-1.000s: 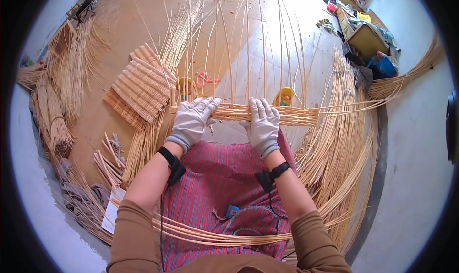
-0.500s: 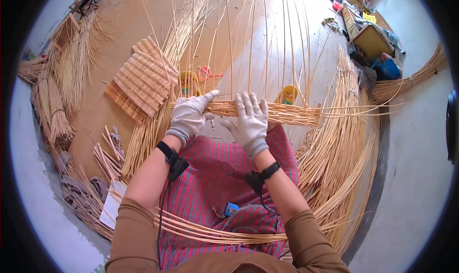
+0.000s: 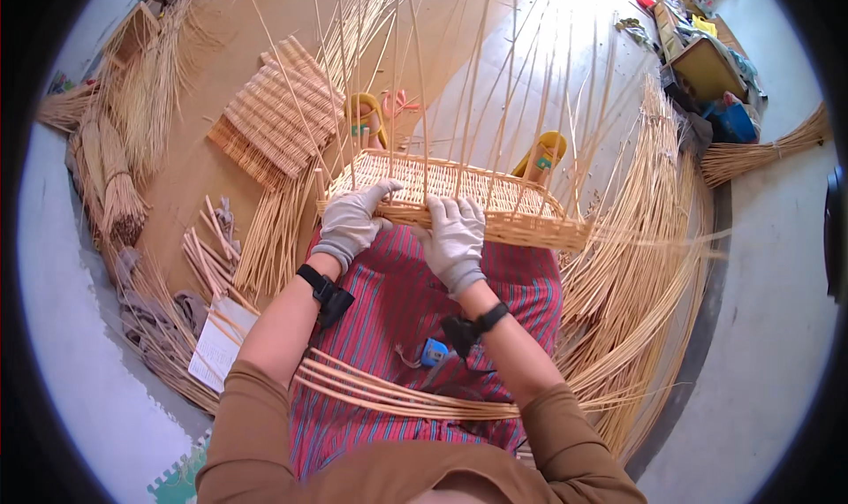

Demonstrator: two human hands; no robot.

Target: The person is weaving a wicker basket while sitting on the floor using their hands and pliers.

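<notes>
A rectangular wicker basket (image 3: 521,228) with a low woven wall rests across my knees, its woven floor showing beyond the near side. Tall upright stakes rise from its edges, and loose strands trail off its right end. My left hand (image 3: 352,221), in a pale work glove, grips the near wall left of the middle. Beside it, my gloved right hand (image 3: 455,239) holds the same wall near its centre, fingers over the upper edge. The thumbs' undersides are partly hidden. A red striped cloth (image 3: 397,301) covers my lap, with a blue tape measure (image 3: 434,352) and several long rods (image 3: 397,398) lying on it.
Long willow rods (image 3: 618,310) are heaped at the right. Woven panels (image 3: 283,111) lie on the floor at the left, near tied bundles (image 3: 119,186). Yellow slippers (image 3: 541,158) show beyond the basket. A cluttered cabinet (image 3: 707,71) stands at the far right.
The basket has tipped so that its woven floor now shows; before, mostly the near wall was visible. Its stakes have swung with it. Both hands stay on the near wall.
</notes>
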